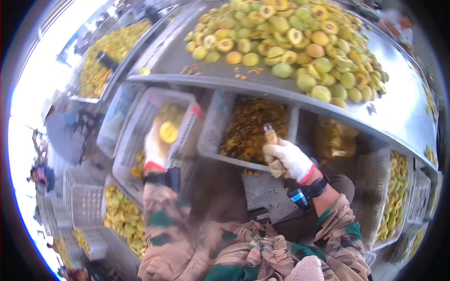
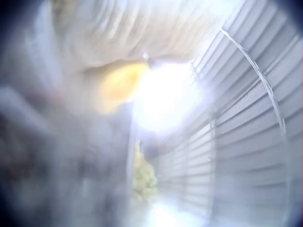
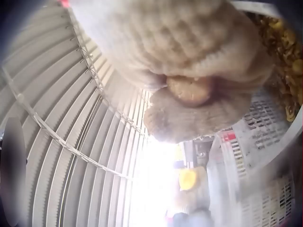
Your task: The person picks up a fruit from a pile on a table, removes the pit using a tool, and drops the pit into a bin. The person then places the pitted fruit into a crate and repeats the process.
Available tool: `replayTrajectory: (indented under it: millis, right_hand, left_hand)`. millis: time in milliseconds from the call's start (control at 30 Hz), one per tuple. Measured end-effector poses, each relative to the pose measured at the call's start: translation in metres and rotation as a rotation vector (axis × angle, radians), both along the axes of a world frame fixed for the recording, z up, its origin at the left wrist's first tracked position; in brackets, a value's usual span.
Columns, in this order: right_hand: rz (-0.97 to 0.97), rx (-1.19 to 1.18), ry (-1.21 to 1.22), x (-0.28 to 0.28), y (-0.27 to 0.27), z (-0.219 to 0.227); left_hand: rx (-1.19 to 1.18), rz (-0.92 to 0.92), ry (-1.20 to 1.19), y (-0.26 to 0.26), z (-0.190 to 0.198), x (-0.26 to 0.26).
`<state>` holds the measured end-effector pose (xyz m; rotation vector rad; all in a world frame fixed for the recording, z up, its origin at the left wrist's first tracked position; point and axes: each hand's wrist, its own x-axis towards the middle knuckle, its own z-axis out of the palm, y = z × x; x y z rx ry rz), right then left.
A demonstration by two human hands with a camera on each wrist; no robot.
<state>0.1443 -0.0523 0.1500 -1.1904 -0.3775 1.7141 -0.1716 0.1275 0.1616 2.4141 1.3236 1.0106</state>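
Note:
My gloved left hand [image 1: 156, 146], blurred, holds a yellow fruit piece [image 1: 168, 132] over a white plastic crate [image 1: 123, 152] at the left. That piece is an orange-yellow smear [image 2: 124, 85] in the left wrist view. In a white glove, my right hand [image 1: 286, 159] grips a small tool [image 1: 270, 135] with a metal tip, above a bin [image 1: 213, 136] of brown-yellow scraps. Seen from the right wrist, the gloved fingers [image 3: 189, 113] curl round the tool's rounded brown end [image 3: 190, 91].
Halved green-yellow fruit [image 1: 321, 65] is heaped on the metal table [image 1: 164, 61] beyond the bins. Crates of fruit pieces stand at the right [image 1: 393, 196] and lower left [image 1: 124, 215]. Other people [image 1: 70, 136] are at the far left.

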Motion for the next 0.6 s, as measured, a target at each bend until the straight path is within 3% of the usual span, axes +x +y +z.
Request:
replayTrajectory:
  millis: [33,100,133,200,267,333,367,400,433,600]
  right_hand:
    - [0.027,0.044,-0.082,0.002,-0.006,-0.001]
    - [0.034,0.130,-0.093,0.011,-0.008,-0.006]
    - [-0.017,0.177,-0.058,0.014,-0.010,-0.002]
    - [-0.084,0.273,0.008,0.020,-0.014,0.009]
    - [-0.227,0.287,-0.109,0.033,-0.019,0.019]
    - [-0.366,0.259,-0.128,0.045,-0.025,0.027]
    - [-0.417,0.277,-0.062,0.051,-0.028,0.027]
    - [-0.439,0.286,-0.042,0.055,-0.032,0.031]
    - [-0.465,0.293,-0.022,0.059,-0.034,0.034]
    - [-0.497,0.288,-0.064,0.069,-0.040,0.032]
  left_hand:
    - [-0.677,0.273,-0.624,0.044,-0.025,-0.027]
    - [-0.141,0.689,-0.026,0.041,-0.004,0.004]
    - [-0.242,0.485,-0.180,0.042,0.012,0.033]
    - [-0.189,0.142,-0.143,0.019,0.050,0.112]
    - [-0.171,-0.195,-0.085,0.029,0.055,0.183]
    - [-0.320,-0.338,0.093,0.030,0.059,0.253]
    - [-0.203,-0.430,0.190,0.039,0.047,0.282]
    - [-0.017,-0.472,0.326,0.048,0.038,0.306]
    - [-0.057,-0.444,0.515,0.043,0.048,0.326]
    - [0.028,-0.404,1.010,0.055,0.035,0.390]
